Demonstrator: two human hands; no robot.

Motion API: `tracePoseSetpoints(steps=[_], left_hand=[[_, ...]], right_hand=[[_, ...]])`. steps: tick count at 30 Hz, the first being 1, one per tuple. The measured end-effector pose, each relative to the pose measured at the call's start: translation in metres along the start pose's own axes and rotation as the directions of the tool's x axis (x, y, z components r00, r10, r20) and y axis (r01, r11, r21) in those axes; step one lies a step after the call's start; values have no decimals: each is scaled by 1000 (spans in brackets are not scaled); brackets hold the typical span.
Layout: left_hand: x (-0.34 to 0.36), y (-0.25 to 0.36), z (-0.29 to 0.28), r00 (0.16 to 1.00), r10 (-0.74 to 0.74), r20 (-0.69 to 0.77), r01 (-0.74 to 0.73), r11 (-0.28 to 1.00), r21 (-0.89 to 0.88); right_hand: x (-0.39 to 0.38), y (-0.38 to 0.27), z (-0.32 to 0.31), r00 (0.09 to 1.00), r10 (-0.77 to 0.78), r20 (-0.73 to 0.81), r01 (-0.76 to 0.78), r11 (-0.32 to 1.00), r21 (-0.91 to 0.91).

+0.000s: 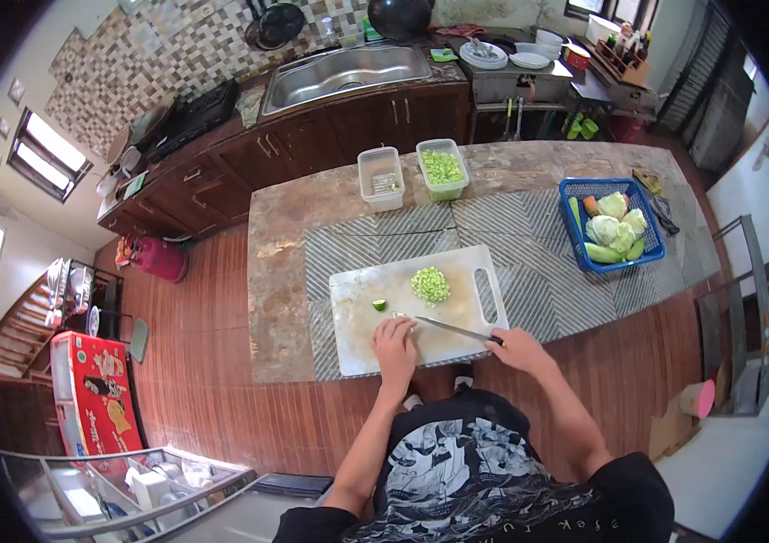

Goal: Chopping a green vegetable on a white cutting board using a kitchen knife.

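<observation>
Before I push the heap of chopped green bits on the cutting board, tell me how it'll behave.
The heap of chopped green bits will probably spread rather than slide as one block, since its pieces look loose. Each piece looks small, so strays are likely light and easily scattered. The white cutting board looks flat, so little should stop them.

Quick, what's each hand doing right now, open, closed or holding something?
Left hand: fingers bent down at the cutting board; can't tell whether they grip anything.
Right hand: closed, holding the knife by its handle.
</observation>
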State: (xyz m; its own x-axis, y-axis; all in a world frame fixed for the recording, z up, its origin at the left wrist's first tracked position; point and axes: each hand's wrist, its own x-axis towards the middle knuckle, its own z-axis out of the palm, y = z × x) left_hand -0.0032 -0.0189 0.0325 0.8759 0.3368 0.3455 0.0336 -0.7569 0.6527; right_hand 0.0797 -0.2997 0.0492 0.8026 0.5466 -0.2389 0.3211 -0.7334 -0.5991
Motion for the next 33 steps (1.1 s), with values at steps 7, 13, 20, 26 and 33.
tracePoseSetpoints(steps=[7, 13, 20, 26, 33], left_hand=[[-5, -12, -14, 999, 24, -24, -25, 999, -45], [-9, -16, -17, 997, -6, -81, 3, 999, -48], [-15, -23, -22, 995, -20, -102, 15, 999, -48], [-13, -16, -14, 997, -3, -78, -3, 997, -75], [-16, -21, -16, 997, -13, -79, 8, 997, -71]], right_hand=[[50, 10, -24, 996, -87, 16, 89, 989, -122], [70, 7, -22, 987, -150, 61, 152, 988, -35], [66, 5, -11, 986, -165, 25, 166, 985, -38], [78, 9, -20, 992, -127, 20, 128, 991, -42], [87, 22, -51, 968, -223, 118, 238, 961, -138]])
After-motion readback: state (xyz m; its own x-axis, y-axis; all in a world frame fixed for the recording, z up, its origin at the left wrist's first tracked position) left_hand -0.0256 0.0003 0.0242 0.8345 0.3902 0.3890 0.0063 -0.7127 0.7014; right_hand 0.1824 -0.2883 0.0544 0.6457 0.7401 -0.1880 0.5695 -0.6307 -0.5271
